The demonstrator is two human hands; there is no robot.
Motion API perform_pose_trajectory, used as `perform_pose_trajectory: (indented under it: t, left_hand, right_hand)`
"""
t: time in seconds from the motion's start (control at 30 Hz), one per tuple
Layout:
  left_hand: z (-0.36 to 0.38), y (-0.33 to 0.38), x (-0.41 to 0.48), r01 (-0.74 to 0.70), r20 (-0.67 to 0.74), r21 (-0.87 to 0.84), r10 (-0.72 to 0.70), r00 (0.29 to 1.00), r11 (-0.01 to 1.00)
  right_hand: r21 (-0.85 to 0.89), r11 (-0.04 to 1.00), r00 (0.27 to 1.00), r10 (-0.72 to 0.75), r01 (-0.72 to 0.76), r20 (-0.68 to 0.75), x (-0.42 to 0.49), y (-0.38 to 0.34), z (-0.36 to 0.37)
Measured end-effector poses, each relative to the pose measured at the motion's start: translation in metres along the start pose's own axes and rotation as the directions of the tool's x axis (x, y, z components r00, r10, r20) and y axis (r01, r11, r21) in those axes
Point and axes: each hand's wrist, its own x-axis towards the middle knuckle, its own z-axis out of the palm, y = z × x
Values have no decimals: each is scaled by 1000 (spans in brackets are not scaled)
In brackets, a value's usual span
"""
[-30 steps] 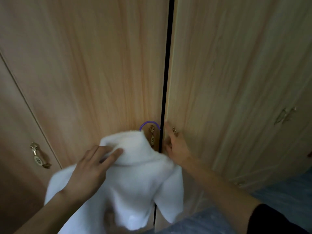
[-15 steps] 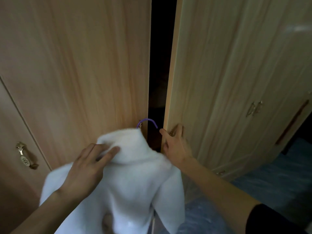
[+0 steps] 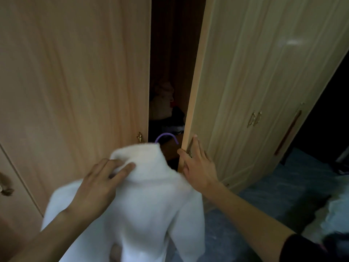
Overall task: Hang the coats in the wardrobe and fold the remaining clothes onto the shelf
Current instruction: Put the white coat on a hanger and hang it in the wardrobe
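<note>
A white fluffy coat hangs on a purple hanger in front of the wooden wardrobe. My left hand grips the coat at its collar. My right hand holds the edge of the right wardrobe door, fingers around its handle. That door stands partly open. The left door is closed. In the dark gap between them I see dim clothes; the inside is mostly hidden.
More wardrobe doors with brass handles stand to the right, and one handle at far left. Blue carpet covers the floor. A pale pile of clothes lies at the lower right.
The right door has swung open from closed, widening the dark gap. My right hand stayed on its edge. The coat and my left hand barely moved.
</note>
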Motion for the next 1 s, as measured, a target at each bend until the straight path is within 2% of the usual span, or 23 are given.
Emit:
perform_pose_trajectory:
  t: [0.27, 0.47, 0.7, 1.0]
  left_hand:
    - [-15, 10, 19, -28, -4, 33, 28, 1000, 999]
    - [-17, 31, 19, -40, 2, 69, 40, 999, 997]
    - [-4, 76, 29, -54, 3, 23, 54, 999, 998]
    - [12, 141, 53, -54, -13, -72, 53, 999, 996]
  right_hand:
    - [-15, 1000, 999, -25, 25, -43, -12, 15, -7]
    - [6, 999, 998, -51, 51, -23, -33, 46, -18]
    - [-47, 996, 993, -85, 81, -80, -67, 90, -27]
    - [-13, 999, 995, 43, -44, -90, -122, 153, -50]
